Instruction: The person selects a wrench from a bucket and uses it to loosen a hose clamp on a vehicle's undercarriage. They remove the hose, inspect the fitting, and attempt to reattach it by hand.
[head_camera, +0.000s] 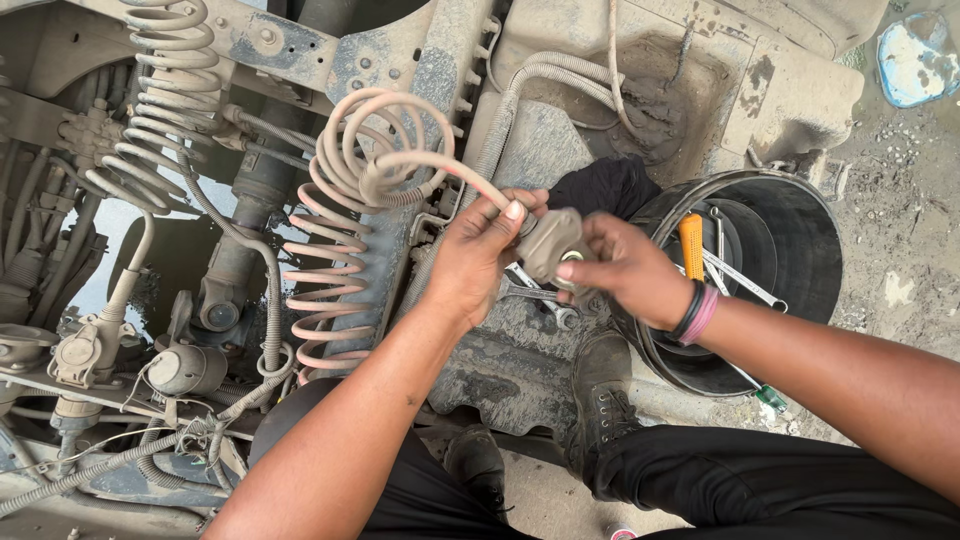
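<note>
**Two hands grip a dusty hose coupling above a truck chassis**

At the centre of the frame, a grey-brown metal coupling head (552, 243), caked in dust, is held between both hands. The left hand (480, 255) is closed around the end where a coiled pinkish hose (375, 150) joins the coupling; the right hand (625, 270) pinches the coupling's other side, thumb near its round opening. A black and a pink band sit on the right wrist.

The hose spirals away toward the upper centre, beside a second, paler coiled hose (165, 90) at upper left. Just below the hands, spanners (535, 290) lie on the grimy metal deck (520, 360). To the right stands a black round tub (790, 240) holding an orange-handled tool (691, 245) and more metal tools. A black cloth (605, 185) lies just above the hands. Black boots (600, 400) rest on the deck at lower centre.
</note>
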